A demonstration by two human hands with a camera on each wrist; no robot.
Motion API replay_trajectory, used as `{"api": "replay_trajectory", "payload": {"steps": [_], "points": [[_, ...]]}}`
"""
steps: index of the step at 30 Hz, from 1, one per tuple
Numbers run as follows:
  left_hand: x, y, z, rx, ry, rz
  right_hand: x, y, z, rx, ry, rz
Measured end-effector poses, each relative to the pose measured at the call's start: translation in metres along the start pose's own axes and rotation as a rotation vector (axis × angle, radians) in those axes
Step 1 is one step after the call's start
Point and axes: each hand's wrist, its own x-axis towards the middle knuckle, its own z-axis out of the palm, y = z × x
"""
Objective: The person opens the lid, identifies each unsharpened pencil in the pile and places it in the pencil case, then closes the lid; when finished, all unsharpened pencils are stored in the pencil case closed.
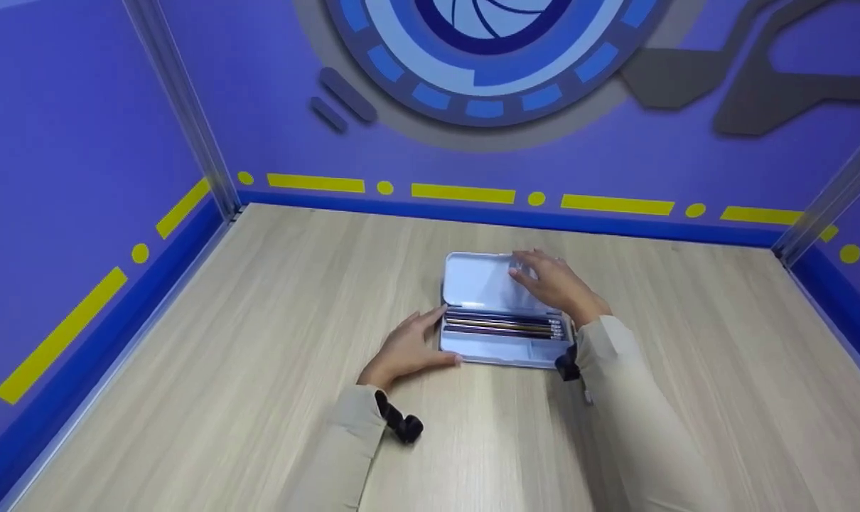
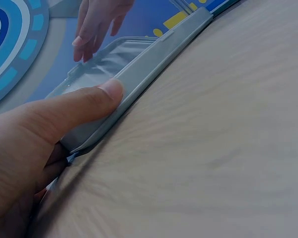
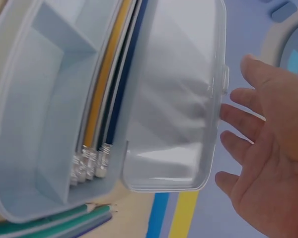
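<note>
A pale pencil case (image 1: 487, 347) lies on the table with its lid (image 1: 473, 279) raised at the back. Several pencils (image 1: 497, 324) lie side by side along the hinge side, their eraser ends at the right; one is yellow in the right wrist view. My left hand (image 1: 405, 347) holds the case's left end, the thumb on the front wall and the fingers towards the back corner. At the lid's upper right is my right hand (image 1: 556, 283). Its fingers (image 3: 241, 119) are spread beside the lid's outer edge; whether they touch it I cannot tell.
Several green and bluish pencils (image 3: 54, 218) lie on the table past the case's right end, hidden by the right arm in the head view. The wooden table (image 1: 295, 284) is bordered by blue panels (image 1: 273, 128) at the back and sides.
</note>
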Motion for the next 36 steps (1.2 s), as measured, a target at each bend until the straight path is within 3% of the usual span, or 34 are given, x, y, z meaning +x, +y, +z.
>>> {"api": "replay_trajectory", "payload": {"steps": [14,25,36], "points": [[-0.001,0.005,-0.004,-0.018,-0.010,-0.047,-0.022,-0.002,-0.007,-0.083,0.156,-0.163],[0.000,0.003,-0.002,0.012,-0.007,-0.023,-0.046,0.000,-0.004,-0.099,0.276,-0.278],[-0.001,0.005,-0.002,0.006,-0.003,-0.008,-0.066,0.008,0.005,-0.169,0.425,-0.478]]}}
